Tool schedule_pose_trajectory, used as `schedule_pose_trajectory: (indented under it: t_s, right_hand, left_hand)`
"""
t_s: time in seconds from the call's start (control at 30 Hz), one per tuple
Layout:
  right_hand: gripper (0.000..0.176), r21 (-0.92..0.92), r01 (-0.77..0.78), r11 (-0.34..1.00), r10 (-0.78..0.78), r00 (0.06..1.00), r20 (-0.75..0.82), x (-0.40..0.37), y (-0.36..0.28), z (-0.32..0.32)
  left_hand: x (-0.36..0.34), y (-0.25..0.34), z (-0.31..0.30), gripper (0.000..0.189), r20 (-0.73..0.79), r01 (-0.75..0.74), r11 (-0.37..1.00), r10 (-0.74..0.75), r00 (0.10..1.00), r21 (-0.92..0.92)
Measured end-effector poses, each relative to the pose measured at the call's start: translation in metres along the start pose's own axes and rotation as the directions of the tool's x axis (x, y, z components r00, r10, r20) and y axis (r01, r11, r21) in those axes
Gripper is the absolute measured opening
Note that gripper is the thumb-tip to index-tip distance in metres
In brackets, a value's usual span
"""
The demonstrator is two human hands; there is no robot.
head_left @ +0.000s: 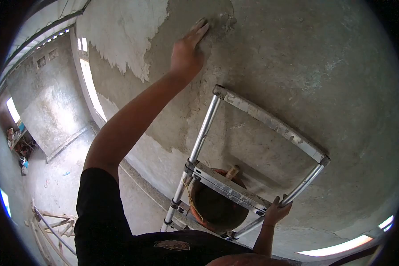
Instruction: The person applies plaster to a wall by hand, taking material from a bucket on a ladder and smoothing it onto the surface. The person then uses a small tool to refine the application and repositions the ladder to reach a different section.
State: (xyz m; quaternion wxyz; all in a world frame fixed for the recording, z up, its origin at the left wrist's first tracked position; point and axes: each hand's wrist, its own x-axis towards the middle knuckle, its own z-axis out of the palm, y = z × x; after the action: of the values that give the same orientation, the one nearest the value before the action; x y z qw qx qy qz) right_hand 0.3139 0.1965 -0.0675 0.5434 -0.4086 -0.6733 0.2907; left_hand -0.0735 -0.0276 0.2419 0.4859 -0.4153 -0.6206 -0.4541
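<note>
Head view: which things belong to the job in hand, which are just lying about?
Likely in the job:
- wall, left hand up at it
- ladder, right hand gripping its rail
- bucket at the ladder

Apparently just lying about:
- wooden frame, lower left
- small blue item on the floor
- cluttered shelf, far left

They've got a black tee (103, 217) on, pretty basic, short sleeves, the left sleeve (97, 188) loose round the upper arm. Kinda small oval badge (172, 245) on the front, brownish with a dark border, design too tiny to read. Left hand (189, 49) and right hand (277, 213) both bare.
</note>
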Motion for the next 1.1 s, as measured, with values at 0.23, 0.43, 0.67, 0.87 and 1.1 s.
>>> schedule_pose_trajectory:
  t_s: [0.23, 0.43, 0.67, 0.87, 1.1]
  right_hand:
    - [0.041, -0.011, -0.038, 0.999, 0.039, 0.999, 0.021, -0.002, -0.010, -0.002]
    - [0.039, 0.077, -0.083, 0.994, 0.081, 0.996, 0.034, -0.003, -0.017, -0.004]
    - [0.039, -0.016, 0.023, 1.000, -0.023, 1.000, -0.003, 0.000, 0.006, 0.001]
    - [0.039, -0.034, -0.008, 0.999, 0.009, 1.000, 0.018, 0.000, -0.006, -0.002]
    - [0.038, 0.051, -0.062, 0.997, 0.060, 0.998, 0.034, -0.002, -0.014, -0.003]
  left_hand:
    - [0.037, 0.011, 0.041, 0.063, 0.038, -0.157, 0.985, 0.155, 0.987, 0.072]
    - [-0.004, 0.000, 0.033, 0.065, 0.154, -0.230, 0.972, 0.219, 0.963, 0.051]
    - [0.043, 0.004, 0.022, 0.059, -0.119, -0.184, 0.983, 0.185, 0.976, 0.013]
    - [0.036, -0.001, 0.050, 0.063, 0.011, -0.317, 0.939, 0.319, 0.948, 0.130]
    - [-0.005, -0.024, 0.027, 0.062, 0.132, -0.237, 0.971, 0.232, 0.964, 0.024]
